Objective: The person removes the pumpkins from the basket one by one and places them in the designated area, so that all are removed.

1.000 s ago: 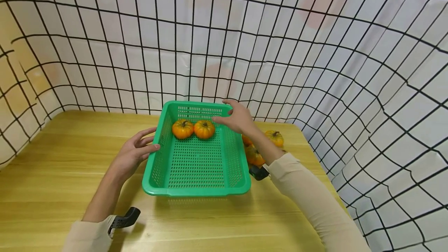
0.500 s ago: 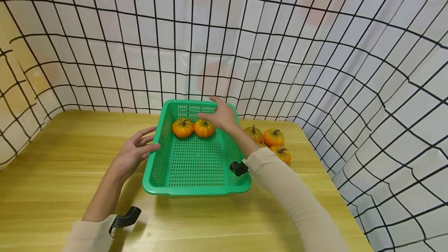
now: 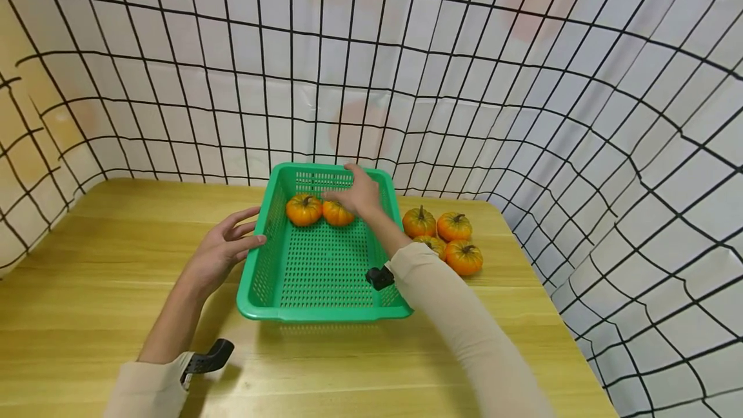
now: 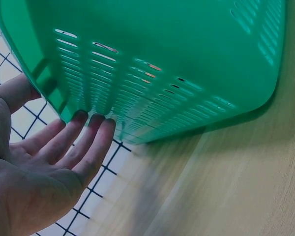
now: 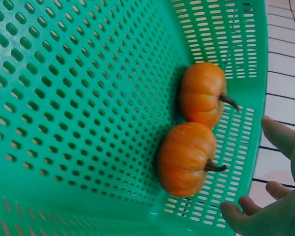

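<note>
The left pumpkin point(image 3: 304, 210) and the right pumpkin point(image 3: 338, 213) sit side by side, touching each other, on the perforated floor at the far end of the green basket point(image 3: 327, 314). Both are orange with dark stems; in the right wrist view the stems point toward the far wall of the basket. My right grip point(image 3: 361, 193) is positioned over the far right part of the basket, its thumb and fingers spread, and partly covers the right pumpkin in the head view; the right wrist view shows a gap between the grip and both pumpkins. My left grip point(image 3: 217, 253) is located at the left side of the basket, pinching the rim: thumb over the edge, fingertips against the slotted outer wall. Four more pumpkins point(image 3: 464, 257) are grouped close together on the table point(image 3: 87, 315), to the right of the basket; my right sleeve point(image 3: 464, 321) passes just beside them on the near side. A black wrist fitting point(image 3: 211, 358) projects from the cuff of my left sleeve point(image 3: 148, 389). A white backdrop point(image 3: 280, 124) with black grid lines rises beyond the far edge of the table and along its right side.
</note>
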`<state>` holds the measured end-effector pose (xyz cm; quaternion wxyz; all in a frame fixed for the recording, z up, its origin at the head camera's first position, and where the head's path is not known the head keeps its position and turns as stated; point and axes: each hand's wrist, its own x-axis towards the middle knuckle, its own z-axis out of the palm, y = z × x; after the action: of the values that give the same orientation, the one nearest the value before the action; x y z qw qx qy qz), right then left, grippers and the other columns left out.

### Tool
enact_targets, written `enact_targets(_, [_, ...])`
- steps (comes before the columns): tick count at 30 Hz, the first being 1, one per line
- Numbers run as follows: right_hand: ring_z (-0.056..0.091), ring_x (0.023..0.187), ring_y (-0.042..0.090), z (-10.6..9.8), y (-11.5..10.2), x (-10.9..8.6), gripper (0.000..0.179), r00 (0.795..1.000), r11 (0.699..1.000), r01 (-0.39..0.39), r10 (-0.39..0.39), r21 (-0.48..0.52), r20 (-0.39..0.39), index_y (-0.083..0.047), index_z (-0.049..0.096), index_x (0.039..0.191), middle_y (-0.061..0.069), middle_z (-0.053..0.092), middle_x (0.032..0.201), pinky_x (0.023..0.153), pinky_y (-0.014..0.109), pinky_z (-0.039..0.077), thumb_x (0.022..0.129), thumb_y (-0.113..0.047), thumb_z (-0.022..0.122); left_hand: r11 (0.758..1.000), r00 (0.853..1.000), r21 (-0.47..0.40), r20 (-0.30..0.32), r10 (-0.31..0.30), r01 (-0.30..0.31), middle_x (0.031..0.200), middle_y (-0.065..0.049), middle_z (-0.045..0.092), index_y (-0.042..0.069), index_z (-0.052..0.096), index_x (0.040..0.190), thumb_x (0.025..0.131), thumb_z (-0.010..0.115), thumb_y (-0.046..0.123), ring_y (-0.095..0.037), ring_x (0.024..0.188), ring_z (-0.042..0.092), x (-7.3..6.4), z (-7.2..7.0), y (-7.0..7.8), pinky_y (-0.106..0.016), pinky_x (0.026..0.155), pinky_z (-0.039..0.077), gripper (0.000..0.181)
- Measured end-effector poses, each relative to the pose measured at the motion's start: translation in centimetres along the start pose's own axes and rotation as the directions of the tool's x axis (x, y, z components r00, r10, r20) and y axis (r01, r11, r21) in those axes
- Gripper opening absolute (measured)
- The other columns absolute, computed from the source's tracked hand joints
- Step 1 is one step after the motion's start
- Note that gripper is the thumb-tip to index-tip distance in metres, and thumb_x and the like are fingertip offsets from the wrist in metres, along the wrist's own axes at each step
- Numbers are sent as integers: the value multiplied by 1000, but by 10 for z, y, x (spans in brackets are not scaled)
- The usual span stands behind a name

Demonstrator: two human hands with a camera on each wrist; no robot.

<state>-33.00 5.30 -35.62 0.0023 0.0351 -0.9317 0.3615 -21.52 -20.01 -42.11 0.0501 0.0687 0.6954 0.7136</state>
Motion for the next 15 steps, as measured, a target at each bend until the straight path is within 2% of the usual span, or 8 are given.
enact_targets(7, [35, 147, 37, 11, 6, 3, 86, 998, 998, -61, 61, 5, 8, -24, 42, 155, 4, 44, 159, 115, 50, 41, 82, -31, 87, 1000, 1000, 2, 1, -2, 2, 153, -26, 41, 9, 29, 159, 97, 70, 15, -11, 117, 63, 1, 1, 0, -24, 92, 56, 75])
enact_targets(15, [33, 149, 36, 16, 12, 3, 83, 997, 997, -77, 77, 11, 28, -23, 44, 154, 4, 42, 160, 118, 51, 37, 82, -29, 87, 1000, 1000, 0, -1, -1, 1, 154, -25, 41, 9, 29, 159, 97, 70, 15, -10, 116, 63, 0, 0, 0, -24, 92, 56, 74])
